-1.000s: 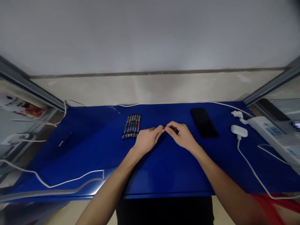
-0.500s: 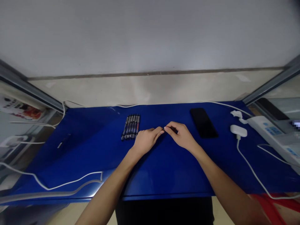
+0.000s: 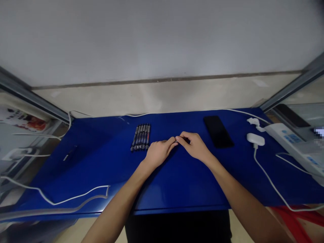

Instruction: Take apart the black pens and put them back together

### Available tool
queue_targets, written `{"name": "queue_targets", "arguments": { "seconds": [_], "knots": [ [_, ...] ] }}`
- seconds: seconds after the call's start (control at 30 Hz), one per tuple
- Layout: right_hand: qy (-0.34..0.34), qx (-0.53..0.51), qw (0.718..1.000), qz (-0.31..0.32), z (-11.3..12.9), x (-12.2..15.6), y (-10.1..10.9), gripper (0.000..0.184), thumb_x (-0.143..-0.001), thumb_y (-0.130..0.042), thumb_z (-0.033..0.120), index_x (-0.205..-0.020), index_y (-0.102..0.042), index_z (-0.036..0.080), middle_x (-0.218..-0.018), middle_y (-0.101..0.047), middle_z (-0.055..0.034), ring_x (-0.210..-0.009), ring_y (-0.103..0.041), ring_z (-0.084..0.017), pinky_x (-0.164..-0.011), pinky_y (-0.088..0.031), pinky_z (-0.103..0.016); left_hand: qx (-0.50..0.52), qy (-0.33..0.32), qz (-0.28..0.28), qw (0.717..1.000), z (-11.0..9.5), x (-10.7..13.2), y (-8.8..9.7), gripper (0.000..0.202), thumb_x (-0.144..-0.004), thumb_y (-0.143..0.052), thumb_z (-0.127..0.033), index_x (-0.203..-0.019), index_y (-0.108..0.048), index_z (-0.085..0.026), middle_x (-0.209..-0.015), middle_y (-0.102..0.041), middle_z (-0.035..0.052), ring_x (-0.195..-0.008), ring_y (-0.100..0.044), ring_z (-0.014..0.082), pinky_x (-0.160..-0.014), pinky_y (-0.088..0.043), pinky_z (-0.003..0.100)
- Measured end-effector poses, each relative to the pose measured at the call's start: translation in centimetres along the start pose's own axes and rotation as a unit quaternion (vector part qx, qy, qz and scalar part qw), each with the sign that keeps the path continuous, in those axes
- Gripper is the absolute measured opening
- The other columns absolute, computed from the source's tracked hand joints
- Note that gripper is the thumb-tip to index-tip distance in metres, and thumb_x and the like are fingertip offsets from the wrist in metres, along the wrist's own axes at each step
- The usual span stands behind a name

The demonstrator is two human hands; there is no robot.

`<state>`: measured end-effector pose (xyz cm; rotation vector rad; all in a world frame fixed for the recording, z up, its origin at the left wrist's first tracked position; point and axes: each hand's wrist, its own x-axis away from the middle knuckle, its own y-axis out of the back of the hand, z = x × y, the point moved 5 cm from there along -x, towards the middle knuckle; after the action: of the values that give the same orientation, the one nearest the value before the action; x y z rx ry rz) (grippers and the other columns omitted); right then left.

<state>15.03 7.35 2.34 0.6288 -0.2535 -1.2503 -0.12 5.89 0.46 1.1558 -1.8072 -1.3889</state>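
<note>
Two bare forearms, left [image 3: 120, 204] and right [image 3: 238, 194], cross the near edge of the blue surface [image 3: 177, 192]; we note dark cloth [image 3: 177, 226] below it. Near left, a white cable [image 3: 73, 197] lies across the surface.

Further in, the left hand [image 3: 159, 152] and right hand [image 3: 195, 146] meet at the fingertips. Fingers bent on both; right thumb and forefinger curve into a loop. We cannot tell whether either set is closed on anything: the meeting point is too small and too shaded.

Step in hand, as we judge it: close fingertip work by both hands together. The next move, we think, calls for small, steady finger motion, with the left hand kept from nudging its neighbours.

Those neighbours: a row of dark pens [image 3: 140, 136], side by side on the surface, just left of the left hand; contact unclear to us. Well apart to the left, a dark slim object [image 3: 71, 153]. Right of the right hand, a black phone [image 3: 218, 131], lying flat; past it, a white case [image 3: 255, 139], cable attached.

Farthest, a pale wall [image 3: 162, 44].
</note>
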Motion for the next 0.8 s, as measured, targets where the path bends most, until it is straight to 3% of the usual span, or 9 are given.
{"name": "queue_targets", "arguments": {
  "seconds": [0.17,0.27,0.33,0.43,0.5,0.57,0.67,0.8],
  "knots": [
    [-0.042,-0.009,0.999,-0.015,-0.7,0.1,-0.2,0.047,-0.096,-0.052,0.042,-0.057,-0.039,0.020,-0.051,-0.034,0.0051,-0.049,-0.033,-0.010,-0.049,-0.023,-0.028,-0.027,0.018,-0.004,0.999,-0.2,0.1,-0.9,0.044,-0.103,-0.028,-0.053,-0.117,-0.059,-0.025,-0.084,-0.070,0.0049,-0.063,-0.064,0.0204,-0.053,-0.035,0.026],
    [-0.053,-0.044,0.997,-0.039,-1.0,0.1,-0.3,0.053,-0.095,-0.052,0.047,-0.054,-0.033,0.020,-0.051,-0.029,0.0052,-0.049,-0.031,-0.010,-0.050,-0.022,-0.029,0.079,-0.004,-0.037,0.996,-0.5,0.0,-0.6,0.041,-0.104,-0.032,-0.049,-0.109,-0.063,-0.023,-0.082,-0.067,0.0037,-0.065,-0.061,0.0179,-0.058,-0.038,0.027],
    [-0.052,-0.092,0.994,-0.027,-1.2,0.1,-0.6,0.051,-0.095,-0.052,0.052,-0.057,-0.040,0.020,-0.054,-0.036,0.0044,-0.051,-0.036,-0.010,-0.050,-0.027,-0.028,0.182,-0.026,-0.086,0.979,-0.4,-0.1,0.3,0.037,-0.103,-0.039,-0.046,-0.101,-0.067,-0.021,-0.084,-0.065,0.0038,-0.075,-0.060,0.0176,-0.067,-0.042,0.028],
    [-0.041,-0.189,0.981,0.018,-1.3,0.1,-1.4,0.037,-0.093,-0.054,0.055,-0.080,-0.057,0.020,-0.073,-0.057,-0.0003,-0.063,-0.053,-0.013,-0.057,-0.040,-0.027,0.311,-0.039,-0.160,0.936,0.4,-0.2,1.7,0.033,-0.098,-0.051,-0.046,-0.091,-0.072,-0.020,-0.086,-0.062,0.0050,-0.086,-0.057,0.0182,-0.079,-0.044,0.030],
    [-0.038,-0.240,0.969,0.051,-1.2,0.1,-2.1,0.033,-0.093,-0.056,0.053,-0.103,-0.059,0.022,-0.089,-0.063,-0.0034,-0.074,-0.060,-0.015,-0.065,-0.048,-0.029,0.400,-0.017,-0.161,0.902,1.1,-0.4,2.0,0.033,-0.096,-0.055,-0.046,-0.092,-0.073,-0.019,-0.082,-0.062,0.0044,-0.079,-0.056,0.0162,-0.073,-0.045,0.029],
    [-0.039,-0.277,0.956,0.091,-1.0,0.1,-2.8,0.035,-0.095,-0.055,0.050,-0.117,-0.057,0.023,-0.093,-0.066,-0.0047,-0.079,-0.063,-0.016,-0.070,-0.051,-0.030,0.489,0.024,-0.144,0.860,1.8,-0.5,1.7,0.032,-0.095,-0.058,-0.046,-0.094,-0.072,-0.017,-0.074,-0.062,0.0022,-0.067,-0.055,0.0133,-0.065,-0.045,0.027],
    [-0.043,-0.303,0.944,0.120,-0.6,0.1,-3.1,0.030,-0.096,-0.053,0.046,-0.105,-0.065,0.019,-0.081,-0.066,-0.0032,-0.072,-0.062,-0.015,-0.069,-0.050,-0.031,0.578,0.084,-0.156,0.796,2.6,-0.5,1.4,0.031,-0.089,-0.066,-0.044,-0.098,-0.070,-0.015,-0.069,-0.064,0.0009,-0.061,-0.057,0.0118,-0.059,-0.045,0.024],
    [-0.072,-0.336,0.939,0.009,-1.3,-0.3,-1.2,0.023,-0.088,-0.068,0.039,-0.098,-0.070,0.019,-0.071,-0.062,0.0004,-0.064,-0.058,-0.013,-0.066,-0.047,-0.031,0.626,0.126,-0.175,0.750,3.2,-0.5,1.2,0.033,-0.084,-0.072,-0.042,-0.100,-0.072,-0.013,-0.079,-0.072,0.0061,-0.068,-0.064,0.0137,-0.061,-0.048,0.025]
  ]
}}
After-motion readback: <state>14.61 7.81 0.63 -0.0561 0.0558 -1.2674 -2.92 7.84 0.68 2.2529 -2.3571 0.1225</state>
